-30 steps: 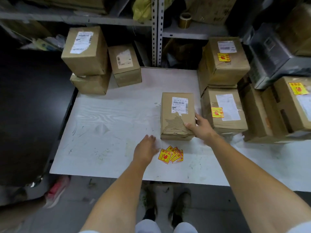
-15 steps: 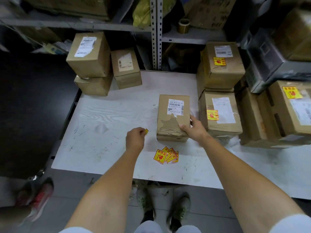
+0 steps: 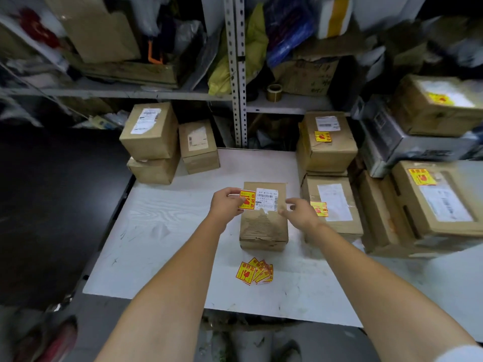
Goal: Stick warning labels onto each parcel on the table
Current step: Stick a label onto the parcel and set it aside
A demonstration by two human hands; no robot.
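Observation:
A brown cardboard parcel (image 3: 264, 226) with a white shipping label stands in the middle of the white table (image 3: 167, 231). My left hand (image 3: 226, 205) pinches a yellow-and-red warning label (image 3: 247, 200) over the parcel's top left corner. My right hand (image 3: 300, 211) hovers at the parcel's right side, fingers loosely spread, holding nothing. A fanned stack of warning labels (image 3: 254, 270) lies on the table just in front of the parcel.
Two stacked boxes (image 3: 150, 142) and a smaller box (image 3: 199, 146) without warning labels stand at the back left. Parcels with warning labels (image 3: 328, 142) are piled at the right. A metal shelf post (image 3: 237, 74) and cluttered shelves rise behind. A dark surface borders the table's left.
My left hand rose from the table with one warning label and brought it over the parcel's top. My right hand let go of the parcel's near right corner and lifted beside it.

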